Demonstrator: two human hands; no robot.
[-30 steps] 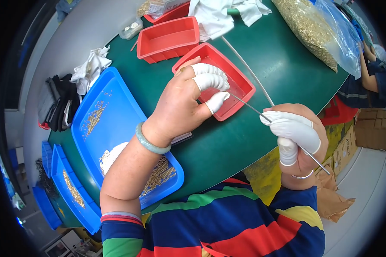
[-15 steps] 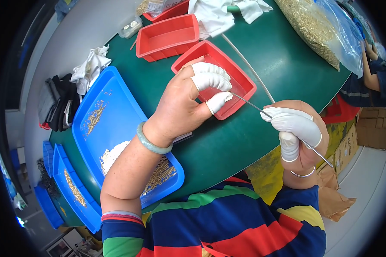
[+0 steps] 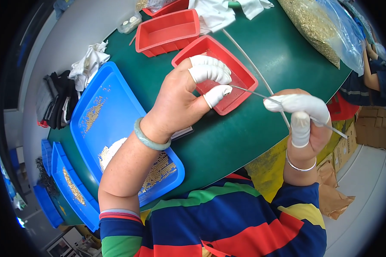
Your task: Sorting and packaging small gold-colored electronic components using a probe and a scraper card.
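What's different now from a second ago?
The rod has tilted flatter: its right end sits higher and farther right. The right hand changed its grip without letting go. The left hand is still at the other end.

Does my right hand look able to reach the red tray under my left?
Probably yes: the red tray lies nearby, its right side largely exposed, though the right hand holds a thin rod and the left hand overlaps the tray's left side.

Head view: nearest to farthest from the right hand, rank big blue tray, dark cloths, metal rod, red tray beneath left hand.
1. Metal rod: in the right hand
2. Red tray: beneath left hand
3. Big blue tray: left
4. Dark cloths: far left
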